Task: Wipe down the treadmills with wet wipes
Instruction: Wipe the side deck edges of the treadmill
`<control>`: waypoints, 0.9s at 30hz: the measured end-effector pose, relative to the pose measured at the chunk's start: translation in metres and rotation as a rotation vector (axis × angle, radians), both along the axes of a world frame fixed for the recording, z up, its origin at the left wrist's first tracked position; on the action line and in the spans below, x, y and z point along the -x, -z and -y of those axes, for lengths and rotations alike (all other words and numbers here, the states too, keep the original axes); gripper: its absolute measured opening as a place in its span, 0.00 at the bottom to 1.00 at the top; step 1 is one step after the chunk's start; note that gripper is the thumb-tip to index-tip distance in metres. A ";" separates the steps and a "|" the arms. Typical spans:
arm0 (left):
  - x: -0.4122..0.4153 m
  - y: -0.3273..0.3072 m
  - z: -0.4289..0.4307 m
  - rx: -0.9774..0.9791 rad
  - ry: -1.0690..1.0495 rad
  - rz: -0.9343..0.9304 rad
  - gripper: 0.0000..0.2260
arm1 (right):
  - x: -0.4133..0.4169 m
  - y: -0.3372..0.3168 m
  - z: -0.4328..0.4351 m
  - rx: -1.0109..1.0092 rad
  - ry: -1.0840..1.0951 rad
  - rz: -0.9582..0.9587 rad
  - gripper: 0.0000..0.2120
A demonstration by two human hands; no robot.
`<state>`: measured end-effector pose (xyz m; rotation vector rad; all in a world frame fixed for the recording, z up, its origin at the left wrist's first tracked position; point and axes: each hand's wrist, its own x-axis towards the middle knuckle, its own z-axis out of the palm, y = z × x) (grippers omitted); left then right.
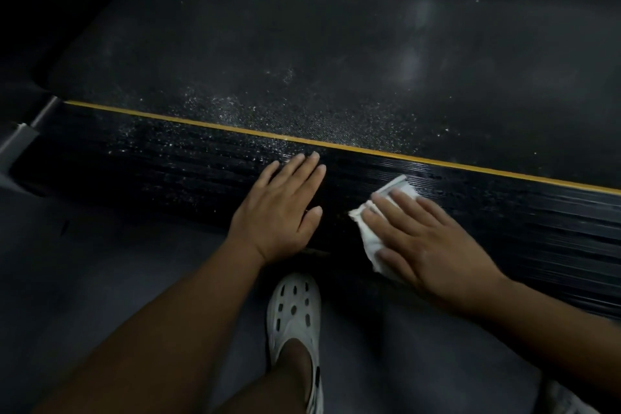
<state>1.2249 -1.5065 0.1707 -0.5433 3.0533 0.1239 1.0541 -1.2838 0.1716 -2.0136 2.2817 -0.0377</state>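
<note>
Down at centre frame, the left hand (282, 208) lies flat, fingers straight, on the ribbed black side rail (188, 171) of the treadmill. Just right of it, the right hand (433, 245) presses a crumpled white wet wipe (366, 239) onto the same rail with straight fingers. A yellow stripe (215, 126) edges the speckled belt (302, 60) above. Below, a white clog (294, 309) stands on grey floor (100, 279).
</note>
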 end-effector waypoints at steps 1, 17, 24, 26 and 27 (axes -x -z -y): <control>0.001 0.000 0.000 0.007 0.004 -0.005 0.32 | -0.006 -0.003 0.008 0.002 0.019 0.009 0.28; -0.008 0.001 0.008 0.003 0.029 -0.079 0.29 | -0.023 0.000 0.034 -0.012 -0.009 0.084 0.26; -0.020 0.005 0.012 0.063 -0.134 -0.117 0.29 | -0.009 0.000 0.046 -0.009 0.334 0.054 0.32; -0.018 0.003 0.013 0.061 -0.128 -0.118 0.30 | -0.031 -0.003 0.080 -0.011 0.413 0.087 0.33; -0.017 0.003 0.012 0.063 -0.127 -0.115 0.30 | -0.042 -0.003 0.088 -0.020 0.372 0.104 0.33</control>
